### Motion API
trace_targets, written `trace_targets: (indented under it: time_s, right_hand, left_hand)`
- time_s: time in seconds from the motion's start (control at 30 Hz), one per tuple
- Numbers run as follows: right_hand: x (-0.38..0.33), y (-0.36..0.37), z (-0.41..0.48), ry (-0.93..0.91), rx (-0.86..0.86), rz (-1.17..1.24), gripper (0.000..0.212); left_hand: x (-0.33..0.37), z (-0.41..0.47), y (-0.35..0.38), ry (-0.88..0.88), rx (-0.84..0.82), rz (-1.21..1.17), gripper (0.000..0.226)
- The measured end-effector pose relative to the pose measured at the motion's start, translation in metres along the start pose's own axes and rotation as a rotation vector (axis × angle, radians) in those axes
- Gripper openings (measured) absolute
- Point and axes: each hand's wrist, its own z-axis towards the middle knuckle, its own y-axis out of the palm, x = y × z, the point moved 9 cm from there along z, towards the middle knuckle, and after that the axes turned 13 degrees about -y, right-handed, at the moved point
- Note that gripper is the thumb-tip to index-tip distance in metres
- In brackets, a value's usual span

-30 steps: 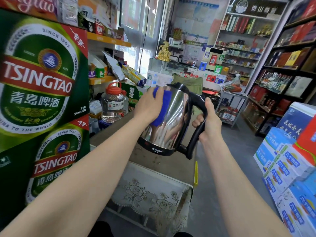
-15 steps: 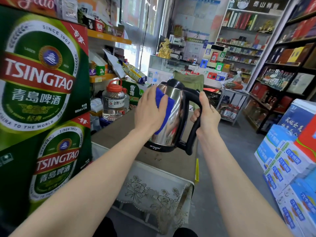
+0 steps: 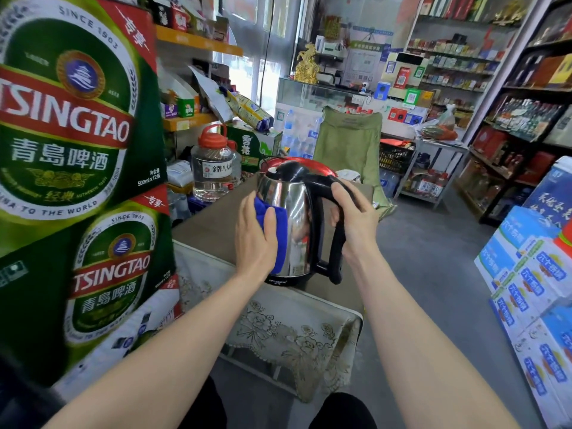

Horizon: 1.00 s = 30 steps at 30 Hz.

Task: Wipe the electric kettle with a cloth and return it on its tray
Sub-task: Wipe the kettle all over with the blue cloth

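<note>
A stainless steel electric kettle [image 3: 297, 212] with a black lid and handle stands upright just over the near end of a brown table [image 3: 213, 224]. I cannot tell whether its base touches the tabletop. My left hand [image 3: 252, 243] presses a blue cloth [image 3: 280, 243] flat against the kettle's left side. My right hand [image 3: 356, 224] is closed around the black handle. The rim of a round red tray [image 3: 323, 166] shows right behind the kettle's lid; most of it is hidden.
Stacked green beer cartons [image 3: 71, 150] wall off the left. A clear jar with a red cap [image 3: 213, 168] stands on the table's far left. A lace cloth [image 3: 278, 335] hangs over the near edge. A green chair [image 3: 349, 144] stands behind; blue boxes [image 3: 532, 286] line the right.
The kettle has come down from a raised, tilted position to upright near the tabletop. My left hand with the cloth has slid down its side. The right hand has kept the handle.
</note>
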Motion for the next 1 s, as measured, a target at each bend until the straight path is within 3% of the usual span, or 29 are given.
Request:
trace_targets:
  time_s: [0.13,0.27,0.43,0.5,0.63,0.77,0.87,1.0]
  right_hand:
    - [0.008,-0.007,0.004,0.016,-0.098,-0.048,0.032]
    - [-0.004,-0.01,0.012,-0.003,-0.219,-0.257,0.015]
    - [-0.029,0.004,0.014,-0.228,-0.391,-1.068,0.027]
    - [-0.033,0.012,0.01,-0.31,-0.357,-1.246,0.042]
    - [-0.036,0.012,0.015,-0.381,-0.214,-1.301,0.058]
    - [-0.035,0.007,0.025,-0.374,-0.165,-1.281,0.064]
    - [-0.034,0.003,0.031,-0.353,-0.184,-1.251,0.061]
    - [-0.031,-0.003,0.036,-0.374,-0.325,-1.122,0.045]
  left_hand:
    - [-0.013,-0.003,0.011,0.02,-0.026,0.013,0.058]
    - [-0.013,-0.009,0.017,0.057,-0.01,0.038,0.063]
    - [-0.008,-0.028,0.029,0.124,-0.007,0.078,0.068]
    - [-0.008,-0.033,0.032,0.133,-0.009,0.091,0.07]
    - [-0.007,-0.032,0.031,0.146,-0.012,0.117,0.072]
    - [0.007,-0.025,0.036,0.284,-0.022,0.233,0.073]
    - [0.028,-0.017,0.042,0.395,-0.012,0.331,0.071]
    - [0.043,0.001,0.046,0.393,-0.024,0.33,0.066]
